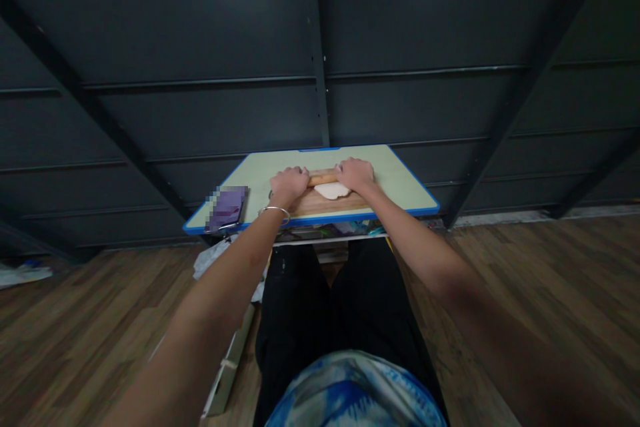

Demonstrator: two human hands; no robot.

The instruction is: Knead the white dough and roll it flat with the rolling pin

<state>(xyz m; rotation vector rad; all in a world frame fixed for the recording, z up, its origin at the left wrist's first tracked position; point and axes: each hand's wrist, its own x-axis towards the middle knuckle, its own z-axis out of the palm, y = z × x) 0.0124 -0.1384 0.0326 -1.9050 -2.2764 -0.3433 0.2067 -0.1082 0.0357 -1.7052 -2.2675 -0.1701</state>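
Note:
A wooden rolling pin (pixel 323 178) lies crosswise over a wooden board (pixel 313 203) on the small table. My left hand (pixel 290 182) is closed around its left end, and a thin bracelet circles that wrist. Around the right end wraps my right hand (pixel 355 173). Just on the near side of the pin, a flat white piece of dough (pixel 333 191) rests on the board, close to my right hand. My fingers hide both ends of the pin, and I cannot tell whether it presses on the dough's far edge.
The pale green table (pixel 410 190) has a blue rim. A purple, partly pixelated object (pixel 229 208) lies at its left. Assorted items sit on a shelf under the tabletop. A long box (pixel 227 370) lies on the wooden floor, and a dark panelled wall (pixel 210 33) stands behind.

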